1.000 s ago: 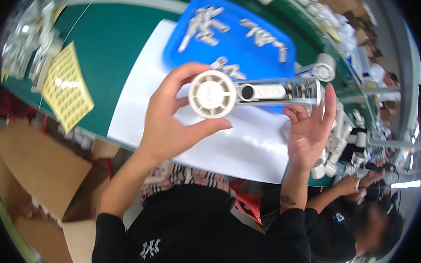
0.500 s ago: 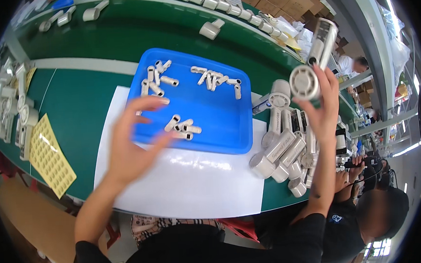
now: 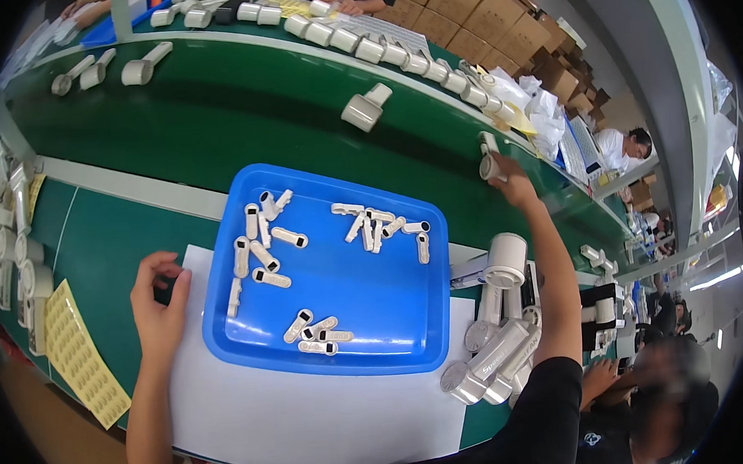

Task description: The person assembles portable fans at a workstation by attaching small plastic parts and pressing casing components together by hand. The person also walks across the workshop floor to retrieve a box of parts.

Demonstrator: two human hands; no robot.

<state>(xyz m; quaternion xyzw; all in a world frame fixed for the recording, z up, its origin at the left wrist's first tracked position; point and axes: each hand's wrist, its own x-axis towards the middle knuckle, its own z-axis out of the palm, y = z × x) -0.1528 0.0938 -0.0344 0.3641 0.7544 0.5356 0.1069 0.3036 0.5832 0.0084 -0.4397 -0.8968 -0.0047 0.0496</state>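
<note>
My right hand [image 3: 516, 189] is stretched out to the green conveyor belt [image 3: 239, 113] and grips a white handheld device [image 3: 489, 164] standing at the belt's near edge. My left hand [image 3: 160, 303] rests on the white paper sheet [image 3: 314, 420], just left of the blue tray [image 3: 226, 340]. Its fingers are loosely curled and apart, and it holds nothing. Several small white parts [image 3: 263, 254] lie scattered inside the tray.
A pile of white handheld devices [image 3: 499, 343] lies right of the tray. More devices ride the belt, one [image 3: 366, 108] in mid-belt. A yellow sticker sheet [image 3: 75, 357] lies at the left, beside stacked white parts [image 3: 11, 251]. Other people work at the lower right [image 3: 649, 402] and beyond [image 3: 627, 145].
Both hands held the white device in front of me a second ago. My right hand has carried it out to the belt, and my left hand has let go and dropped beside the tray.
</note>
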